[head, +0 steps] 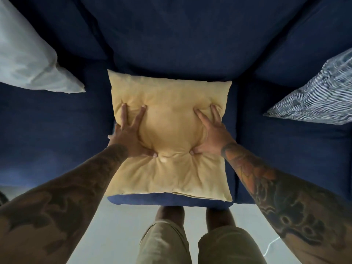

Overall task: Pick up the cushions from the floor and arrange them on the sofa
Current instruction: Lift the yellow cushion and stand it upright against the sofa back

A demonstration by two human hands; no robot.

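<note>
Yellow cushion [169,138] on blue sofa [171,44] — left hand [129,136] at 9 o'clock, right hand [209,136] at 3 o'clock, both splayed wide, pressing down, gripping nothing.

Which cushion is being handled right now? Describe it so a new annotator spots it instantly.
Find the dark blue sofa; on its middle seat lies the yellow cushion, flat, with the left hand and right hand pressing into it. Unlike the white cushion on one side and the striped cushion on the other, it is plain yellow.
</note>
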